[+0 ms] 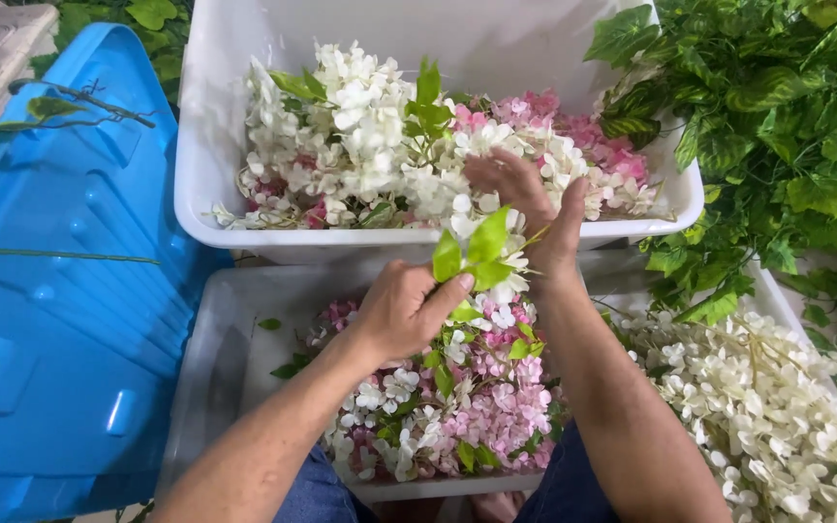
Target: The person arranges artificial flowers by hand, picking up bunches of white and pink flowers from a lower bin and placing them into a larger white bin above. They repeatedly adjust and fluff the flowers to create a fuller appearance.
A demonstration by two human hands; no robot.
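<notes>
1. While the person is sitting over the boxes, the left hand [401,312] is pinching a flower sprig [481,254] with soft white petals and bright green pointed leaves, thumb pressing against the curled fingers.
2. The right hand [527,208] is spreading wide, fingers apart, and is touching the top of the same sprig, just at the front rim of the far tub.
3. The sprig is standing upright between the two hands, above the near box.
4. The far white tub [207,174] is looking smooth and hard like plastic, with rounded corners, and is holding a fluffy heap of white and pink flowers.
5. The near clear box [220,360] is lying right below the hands and is holding small pink and white blossoms mixed with little green leaves.
6. A blue lid [70,320], shiny and bumpy with raised ridges, is leaning on the left.
7. Green leafy vines [787,126] are hanging on the right, above a pile of cream flowers [777,407].
</notes>
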